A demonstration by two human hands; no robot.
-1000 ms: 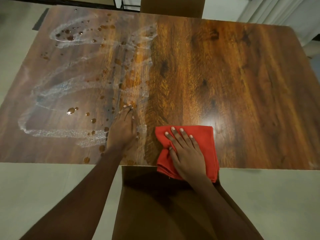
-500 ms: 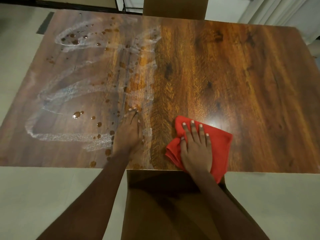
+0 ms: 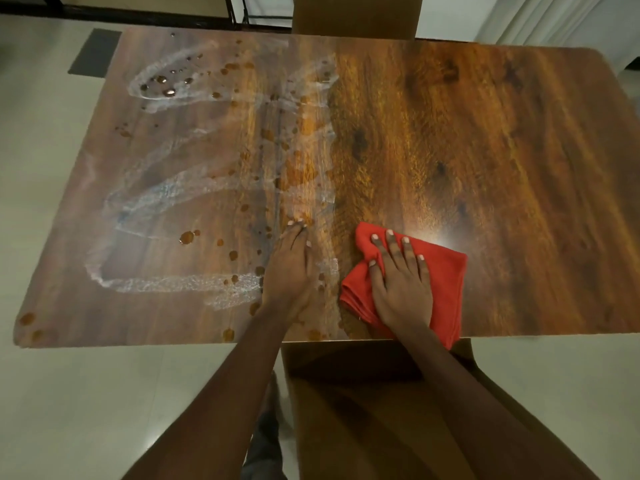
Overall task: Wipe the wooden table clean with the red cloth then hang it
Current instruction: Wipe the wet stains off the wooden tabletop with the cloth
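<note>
Our right grip (image 3: 401, 282), fingers straight, presses the red cloth (image 3: 446, 271) on the bench (image 3: 485, 150) by its near edge; our left grip (image 3: 289, 271) lies flat, seemingly touching smears (image 3: 180, 282).

Cloth (image 3: 446, 271) on table (image 3: 502, 150), right of spills (image 3: 187, 237)

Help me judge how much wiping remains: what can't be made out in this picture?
1. Head view: the wooden table under the red cloth and right hand is covered, so any stains there are hidden.
2. Head view: the left hand covers the tabletop beneath it.
3. Head view: the far chair is cut off by the top edge.
4. Head view: what the white streaks are made of cannot be told.
</note>
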